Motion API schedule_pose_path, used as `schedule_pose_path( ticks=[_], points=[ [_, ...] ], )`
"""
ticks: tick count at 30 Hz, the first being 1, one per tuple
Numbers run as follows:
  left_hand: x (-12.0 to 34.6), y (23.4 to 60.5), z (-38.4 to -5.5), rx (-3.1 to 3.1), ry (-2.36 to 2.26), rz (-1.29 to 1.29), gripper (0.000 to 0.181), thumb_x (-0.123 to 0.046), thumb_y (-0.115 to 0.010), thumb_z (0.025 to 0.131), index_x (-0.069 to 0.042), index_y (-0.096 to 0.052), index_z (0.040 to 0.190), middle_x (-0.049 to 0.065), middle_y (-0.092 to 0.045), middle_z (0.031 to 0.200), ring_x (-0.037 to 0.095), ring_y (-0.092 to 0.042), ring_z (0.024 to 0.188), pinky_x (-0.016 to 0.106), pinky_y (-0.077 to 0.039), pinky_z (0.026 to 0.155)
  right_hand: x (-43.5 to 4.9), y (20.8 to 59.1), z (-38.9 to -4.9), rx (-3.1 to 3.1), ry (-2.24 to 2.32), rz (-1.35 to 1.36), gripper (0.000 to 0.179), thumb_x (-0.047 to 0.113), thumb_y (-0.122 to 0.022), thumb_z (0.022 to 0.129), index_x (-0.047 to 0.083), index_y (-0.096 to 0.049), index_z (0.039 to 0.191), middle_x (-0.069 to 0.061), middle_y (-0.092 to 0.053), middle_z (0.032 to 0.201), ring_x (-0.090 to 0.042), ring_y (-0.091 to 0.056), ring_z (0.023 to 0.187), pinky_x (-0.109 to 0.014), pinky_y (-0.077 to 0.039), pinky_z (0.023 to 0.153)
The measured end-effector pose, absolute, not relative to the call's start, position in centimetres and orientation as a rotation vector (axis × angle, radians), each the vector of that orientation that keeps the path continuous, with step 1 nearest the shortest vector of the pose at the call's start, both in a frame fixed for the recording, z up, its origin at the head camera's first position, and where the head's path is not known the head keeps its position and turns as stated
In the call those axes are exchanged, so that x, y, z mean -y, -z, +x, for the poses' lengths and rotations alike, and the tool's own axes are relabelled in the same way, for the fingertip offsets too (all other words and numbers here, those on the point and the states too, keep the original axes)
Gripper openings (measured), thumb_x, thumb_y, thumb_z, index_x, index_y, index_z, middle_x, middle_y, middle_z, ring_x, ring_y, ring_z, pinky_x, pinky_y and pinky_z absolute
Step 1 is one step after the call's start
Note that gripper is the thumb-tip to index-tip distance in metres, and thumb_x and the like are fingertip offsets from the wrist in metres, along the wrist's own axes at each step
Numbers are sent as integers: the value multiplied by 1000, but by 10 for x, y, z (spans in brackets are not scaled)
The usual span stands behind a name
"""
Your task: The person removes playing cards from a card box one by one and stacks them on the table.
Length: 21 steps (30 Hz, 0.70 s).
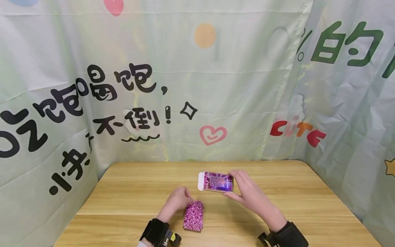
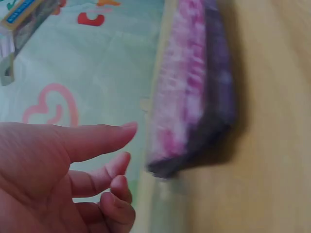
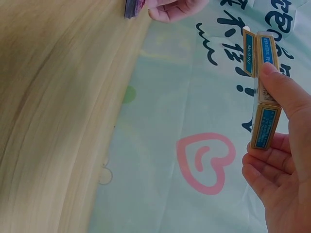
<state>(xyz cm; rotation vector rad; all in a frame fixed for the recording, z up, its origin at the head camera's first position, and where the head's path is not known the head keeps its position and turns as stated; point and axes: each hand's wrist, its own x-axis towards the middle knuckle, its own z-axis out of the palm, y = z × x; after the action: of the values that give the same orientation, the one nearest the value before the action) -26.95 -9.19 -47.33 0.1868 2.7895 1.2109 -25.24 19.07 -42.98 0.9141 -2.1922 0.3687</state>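
Observation:
A deck of playing cards [image 1: 193, 215] with a pink and white swirl pattern lies on the table, its dark edge turned to the left wrist view. My left hand [image 1: 180, 199] is at the deck's far end. In the left wrist view its thumb [image 2: 99, 141] points at the deck, with a gap between them and the other fingers loosely bent. My right hand [image 1: 251, 193] grips a purple card box [image 1: 219, 182] at its right end, thumb on one edge and fingers on the other. The box's white end flap [image 1: 201, 181] hangs open on the left.
Both hands work over a light wooden table [image 1: 135, 178]. Behind and beside it hangs a pale printed curtain [image 1: 240, 89] with lettering and hearts. Each forearm carries a black wrist strap with a camera, the left one [image 1: 155, 231] close to the deck.

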Motion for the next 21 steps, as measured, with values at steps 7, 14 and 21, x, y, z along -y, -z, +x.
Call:
schedule_pose_path(
  ticks=[7, 14, 21],
  points=[
    [89, 443, -269, -2835, -1524, 271, 17, -14, -71, 85, -5, -61, 94, 3, -56, 76, 11, -47, 59, 22, -41, 50, -190, 431, -254, 2167, -372, 924, 71, 59, -61, 86, -1, -56, 123, -12, -61, 114, -24, -60, 106, -38, -56, 86],
    [83, 417, -260, -2855, -1848, 320, 16, -22, -72, 86, -10, -67, 96, 3, -64, 85, 9, -52, 73, 19, -46, 65, -190, 429, -253, 2170, -369, 925, 70, 57, -64, 84, -1, -56, 123, -12, -61, 114, -24, -60, 106, -38, -56, 87],
    [74, 409, -248, -2791, -1761, 426, 20, -31, -72, 87, -13, -69, 94, 0, -66, 82, 10, -53, 71, 20, -46, 62, -188, 429, -252, 2157, -365, 942, 70, 56, -66, 83, -1, -55, 123, -12, -61, 113, -24, -60, 105, -39, -56, 87]
  ],
)
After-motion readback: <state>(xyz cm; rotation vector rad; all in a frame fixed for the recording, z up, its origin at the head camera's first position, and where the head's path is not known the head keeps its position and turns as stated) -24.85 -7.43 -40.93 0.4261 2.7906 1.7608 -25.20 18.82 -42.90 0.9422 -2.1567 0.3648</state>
